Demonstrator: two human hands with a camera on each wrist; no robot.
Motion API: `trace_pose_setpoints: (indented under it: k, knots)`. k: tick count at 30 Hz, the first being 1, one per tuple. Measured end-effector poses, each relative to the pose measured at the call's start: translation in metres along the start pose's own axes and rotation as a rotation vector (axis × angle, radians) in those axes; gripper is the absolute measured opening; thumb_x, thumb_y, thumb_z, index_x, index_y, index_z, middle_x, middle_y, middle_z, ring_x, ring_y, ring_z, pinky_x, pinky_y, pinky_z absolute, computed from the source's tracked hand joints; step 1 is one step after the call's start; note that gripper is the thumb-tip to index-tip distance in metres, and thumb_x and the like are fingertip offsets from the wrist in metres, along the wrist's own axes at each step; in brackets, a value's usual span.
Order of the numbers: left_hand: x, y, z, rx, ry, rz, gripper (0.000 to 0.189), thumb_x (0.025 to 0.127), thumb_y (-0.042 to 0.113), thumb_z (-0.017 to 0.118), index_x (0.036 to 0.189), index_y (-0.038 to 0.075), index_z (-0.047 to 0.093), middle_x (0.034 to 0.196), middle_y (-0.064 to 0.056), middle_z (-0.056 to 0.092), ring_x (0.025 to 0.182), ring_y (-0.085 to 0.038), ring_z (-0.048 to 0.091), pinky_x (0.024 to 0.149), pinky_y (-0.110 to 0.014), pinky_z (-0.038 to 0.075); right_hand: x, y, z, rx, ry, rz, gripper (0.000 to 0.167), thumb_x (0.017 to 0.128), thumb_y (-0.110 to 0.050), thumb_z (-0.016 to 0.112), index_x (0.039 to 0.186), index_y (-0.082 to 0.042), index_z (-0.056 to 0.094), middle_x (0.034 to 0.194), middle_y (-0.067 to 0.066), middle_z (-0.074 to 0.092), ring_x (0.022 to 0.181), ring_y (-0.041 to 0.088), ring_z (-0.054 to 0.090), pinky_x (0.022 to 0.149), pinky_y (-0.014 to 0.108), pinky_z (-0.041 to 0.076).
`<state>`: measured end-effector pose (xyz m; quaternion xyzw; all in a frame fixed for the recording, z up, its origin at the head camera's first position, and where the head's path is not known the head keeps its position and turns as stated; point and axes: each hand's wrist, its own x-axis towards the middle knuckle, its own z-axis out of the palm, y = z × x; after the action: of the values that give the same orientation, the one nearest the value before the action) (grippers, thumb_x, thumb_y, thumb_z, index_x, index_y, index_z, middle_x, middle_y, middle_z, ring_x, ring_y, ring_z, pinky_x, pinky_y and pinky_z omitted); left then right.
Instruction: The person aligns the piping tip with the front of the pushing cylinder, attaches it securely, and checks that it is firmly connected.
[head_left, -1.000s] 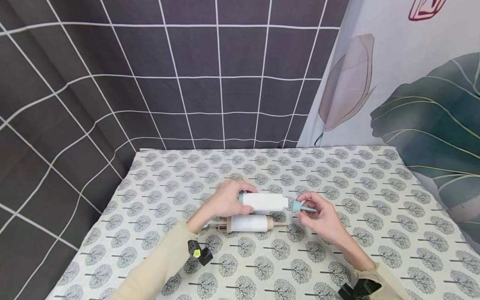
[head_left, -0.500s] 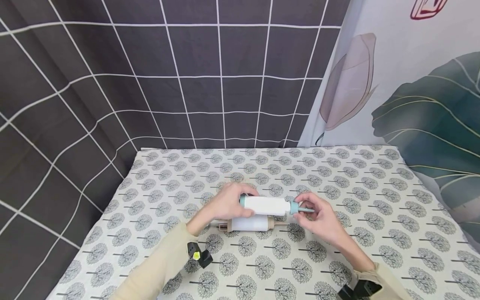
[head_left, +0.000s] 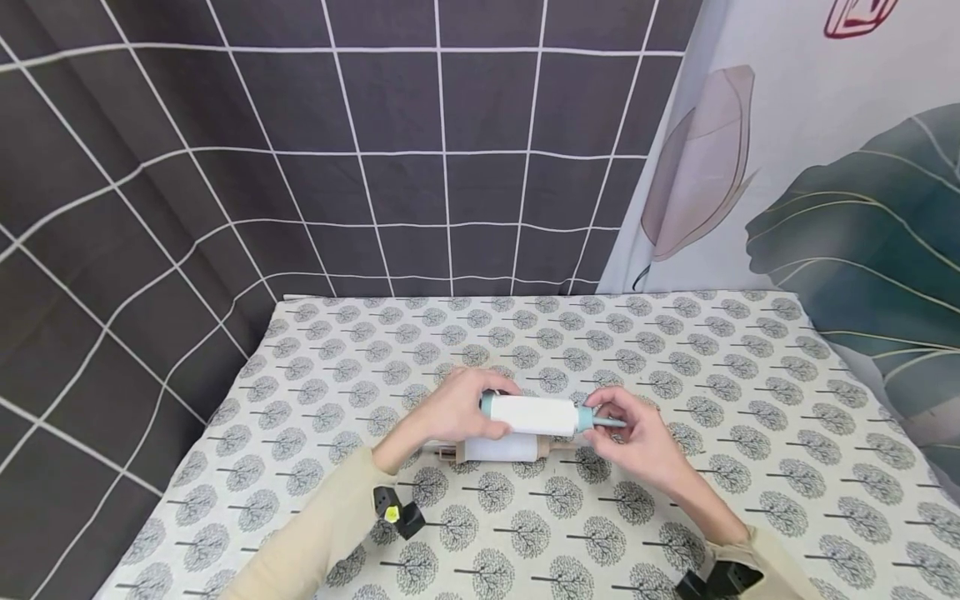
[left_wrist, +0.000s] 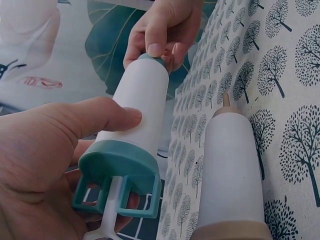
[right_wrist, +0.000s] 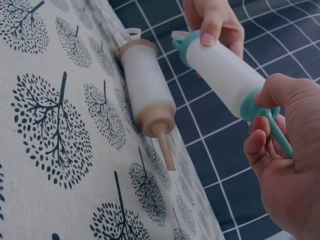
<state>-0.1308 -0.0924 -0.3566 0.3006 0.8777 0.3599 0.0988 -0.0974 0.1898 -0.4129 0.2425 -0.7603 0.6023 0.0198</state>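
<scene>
My left hand (head_left: 459, 406) grips a large syringe by the white barrel (head_left: 534, 414), near its teal finger-grip end (left_wrist: 120, 165). A pale plunger handle (left_wrist: 107, 225) sticks out of that end. At the other end, my right hand (head_left: 639, 437) pinches the teal nozzle cap (right_wrist: 252, 106) between thumb and fingers. The cap sits against the barrel's mouth, and its thin spout points right. How far it is screwed on cannot be seen. The syringe is held level above the cloth.
A second syringe (head_left: 498, 448) with beige ends lies on the tree-print tablecloth (head_left: 555, 533), just below the held one, its nozzle to the right. Behind the table hangs a dark grid-pattern curtain (head_left: 390, 183); a leaf-print curtain (head_left: 847, 217) hangs at the right.
The teal nozzle cap was apart from the barrel one second ago; now it is against the barrel's mouth. The barrel has shifted slightly right and toward me.
</scene>
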Motion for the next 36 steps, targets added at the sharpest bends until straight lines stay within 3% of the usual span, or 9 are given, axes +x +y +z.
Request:
trace_pose_setpoints:
  k: [8,20,27,36]
  knots:
    - [-0.0023,0.0033,-0.0001,-0.03,0.001,-0.036,0.048,0.072,0.003,0.083,0.118,0.007,0.071,0.108,0.0,0.069,0.082,-0.011,0.055,0.072,-0.034,0.048,0.0001,-0.0027,0.0013,-0.029,0.014,0.018,0.036,0.078,0.016,0.069,0.11,0.001,0.059,0.091,0.011,0.068,0.083,0.025,0.067,0.078,0.026,0.055]
    - [-0.0043,0.003,0.001,-0.031,0.018,-0.02,0.046,0.071,0.002,0.083,0.116,0.007,0.072,0.106,0.001,0.07,0.082,-0.009,0.055,0.075,-0.035,0.046,0.001,-0.0034,0.001,-0.057,0.013,-0.018,0.037,0.077,0.016,0.071,0.11,0.001,0.062,0.105,0.008,0.071,0.096,0.016,0.067,0.087,0.024,0.052]
    - [-0.004,0.0025,0.0023,-0.019,0.028,0.007,0.045,0.071,0.001,0.083,0.114,0.006,0.073,0.107,-0.001,0.072,0.08,-0.007,0.055,0.075,-0.035,0.046,0.0001,-0.0017,0.0005,-0.048,0.011,-0.022,0.036,0.078,0.014,0.072,0.11,0.0,0.063,0.105,0.008,0.07,0.096,0.017,0.067,0.085,0.028,0.054]
    - [-0.0055,0.0028,0.0039,0.053,0.036,0.051,0.044,0.072,0.006,0.084,0.115,0.006,0.073,0.109,-0.002,0.072,0.084,-0.006,0.056,0.087,-0.042,0.042,-0.0004,0.0003,0.0007,-0.001,0.008,0.007,0.03,0.081,0.012,0.07,0.109,0.005,0.063,0.103,0.015,0.069,0.093,0.014,0.068,0.076,0.031,0.057]
